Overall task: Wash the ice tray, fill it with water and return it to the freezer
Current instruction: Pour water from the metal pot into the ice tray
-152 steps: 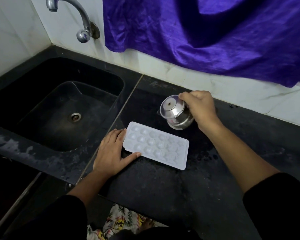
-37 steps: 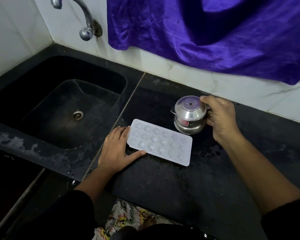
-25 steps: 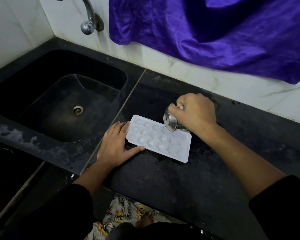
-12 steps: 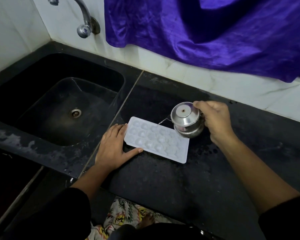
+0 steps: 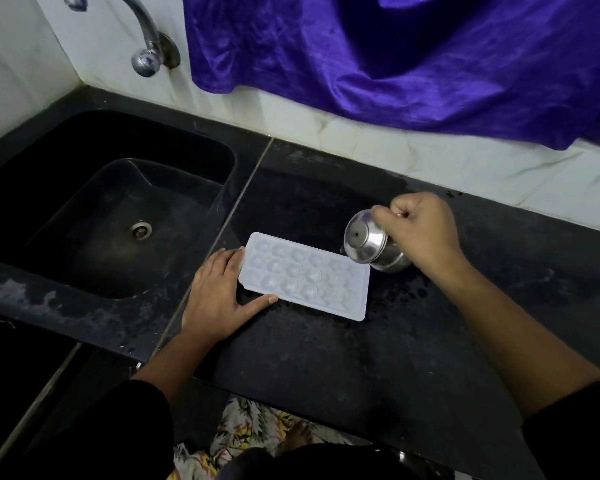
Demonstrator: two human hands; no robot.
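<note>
Ice tray (image 5: 305, 276) betw. hands: left hand (image 5: 219, 299) steadying, right hand (image 5: 425, 230) tilting pot (image 5: 369, 247).

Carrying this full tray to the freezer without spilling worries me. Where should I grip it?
Grip the ice tray by its two short end rims, one hand from each side, kept level. It lies flat, long and shallow; the left hand already braces the left end, and the right end is clear of the steel pot.

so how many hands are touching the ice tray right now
1. The left hand rests flat on the counter, braced against the ice tray at its left end. The right hand holds the tilted steel pot at the tray's far right corner.
</note>
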